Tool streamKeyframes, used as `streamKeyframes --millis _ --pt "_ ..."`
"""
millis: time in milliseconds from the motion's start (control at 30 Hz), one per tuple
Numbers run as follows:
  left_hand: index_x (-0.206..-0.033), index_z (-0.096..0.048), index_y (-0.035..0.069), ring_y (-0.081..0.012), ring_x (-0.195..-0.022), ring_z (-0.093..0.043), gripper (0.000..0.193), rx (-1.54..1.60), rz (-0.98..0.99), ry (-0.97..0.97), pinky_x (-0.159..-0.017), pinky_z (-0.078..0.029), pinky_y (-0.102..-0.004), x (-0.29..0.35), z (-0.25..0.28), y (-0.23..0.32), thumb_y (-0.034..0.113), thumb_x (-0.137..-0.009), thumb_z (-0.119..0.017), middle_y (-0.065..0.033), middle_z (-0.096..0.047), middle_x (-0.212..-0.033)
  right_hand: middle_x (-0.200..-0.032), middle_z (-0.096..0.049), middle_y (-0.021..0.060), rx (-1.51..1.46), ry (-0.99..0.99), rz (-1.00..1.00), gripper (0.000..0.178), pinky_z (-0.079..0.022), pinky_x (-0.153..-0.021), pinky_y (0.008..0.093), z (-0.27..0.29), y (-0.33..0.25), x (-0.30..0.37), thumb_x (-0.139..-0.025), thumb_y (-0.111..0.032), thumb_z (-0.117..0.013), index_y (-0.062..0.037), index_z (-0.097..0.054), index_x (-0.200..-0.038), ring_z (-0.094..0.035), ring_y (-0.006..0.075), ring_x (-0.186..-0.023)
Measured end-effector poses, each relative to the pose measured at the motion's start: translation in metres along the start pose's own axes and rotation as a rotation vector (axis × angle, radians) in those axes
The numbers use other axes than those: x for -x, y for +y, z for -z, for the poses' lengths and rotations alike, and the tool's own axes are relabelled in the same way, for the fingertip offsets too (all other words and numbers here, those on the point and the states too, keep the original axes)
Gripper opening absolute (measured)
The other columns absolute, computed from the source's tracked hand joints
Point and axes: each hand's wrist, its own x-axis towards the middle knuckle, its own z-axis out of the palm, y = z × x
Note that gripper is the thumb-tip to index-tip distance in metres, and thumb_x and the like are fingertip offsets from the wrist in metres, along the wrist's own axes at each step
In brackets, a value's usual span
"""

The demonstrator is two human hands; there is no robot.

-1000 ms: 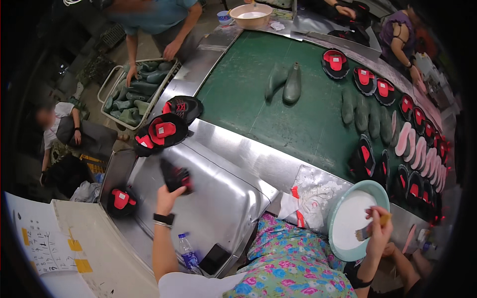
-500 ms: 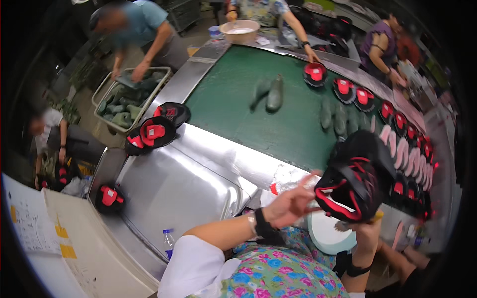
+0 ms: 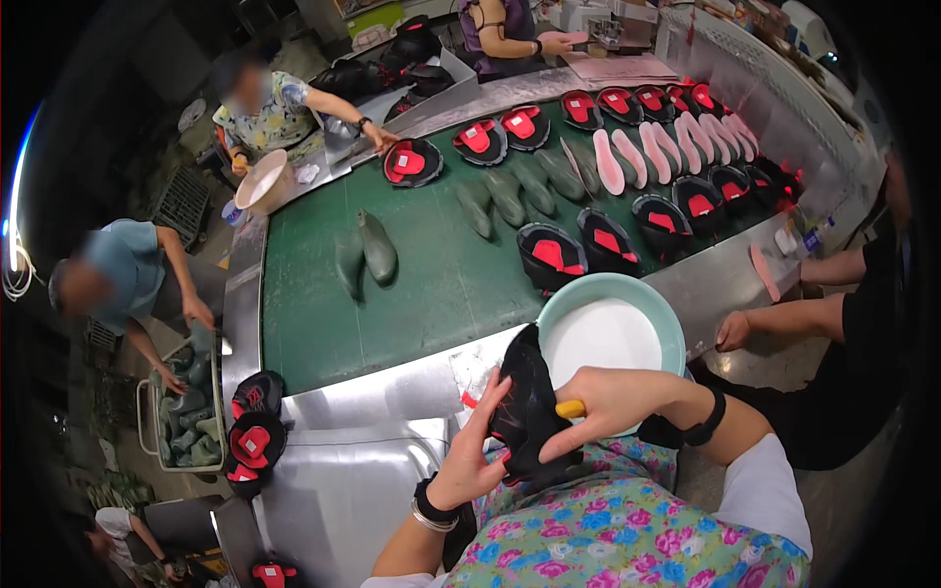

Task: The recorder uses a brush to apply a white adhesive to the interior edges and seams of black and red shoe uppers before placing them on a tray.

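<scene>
A black shoe upper (image 3: 527,407) with red trim is in front of me, tilted, close to the near edge of a teal basin (image 3: 670,333) of white liquid. My left hand (image 3: 469,472) grips its left side, closed with the fingers along the fabric. My right hand (image 3: 618,400) is closed around a tool with a short yellow handle (image 3: 569,409); its thumb reaches onto the upper. The tool's working end is hidden behind the upper and my fingers.
Black uppers with red linings (image 3: 552,257), pink insoles (image 3: 655,152) and green shoe lasts (image 3: 377,250) lie on a green conveyor belt (image 3: 431,314). Across it, a co-worker's hand (image 3: 382,137) touches an upper. Another co-worker handles lasts in a crate (image 3: 157,446). A dark-sleeved arm (image 3: 784,323) is at right.
The view has swung toward the right. My left hand, loosely spread beside the upper before, now grips it. The upper has turned, and my right hand has come over it with the yellow-handled tool.
</scene>
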Motion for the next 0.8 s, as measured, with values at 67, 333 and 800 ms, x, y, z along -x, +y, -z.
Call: streamKeyframes --millis 67,333,800 --pt "-0.138 -0.031 0.003 -0.0257 -0.134 -0.034 0.071 0.194 -0.034 0.094 -0.106 -0.034 -0.0363 -0.005 0.005 -0.013 0.003 -0.078 -0.068 -0.0187 -0.024 -0.149 -0.086 -0.067 0.0129 0.118 -0.085 -0.08 0.038 -0.048 -0.069 0.0321 0.008 -0.005 -0.006 -0.082 -0.038 -0.068 -0.0025 -0.064 -0.095 -0.064 0.0253 -0.076" --pt "-0.125 -0.047 0.0 -0.0283 -0.105 -0.056 0.055 -0.654 0.05 0.582 -0.098 -0.041 -0.043 0.109 0.073 -0.042 0.022 -0.08 -0.07 -0.0144 -0.056 -0.116 -0.097 -0.065 0.0124 0.061 0.989 0.321 0.023 -0.047 -0.075 0.0316 0.003 0.023 0.038 -0.082 -0.023 -0.067 -0.0022 -0.065 -0.093 -0.059 0.0258 -0.081" --pt "-0.112 -0.057 -0.002 -0.0208 -0.096 -0.057 0.052 -0.222 0.428 0.294 -0.085 -0.049 -0.0331 0.138 0.013 -0.065 -0.001 -0.065 -0.078 -0.0114 -0.059 -0.108 -0.087 -0.069 0.0156 0.056 1.143 -0.463 0.018 -0.052 -0.071 0.0303 -0.051 0.224 0.03 -0.074 -0.01 -0.073 0.0006 -0.071 -0.089 -0.067 0.0245 -0.074"
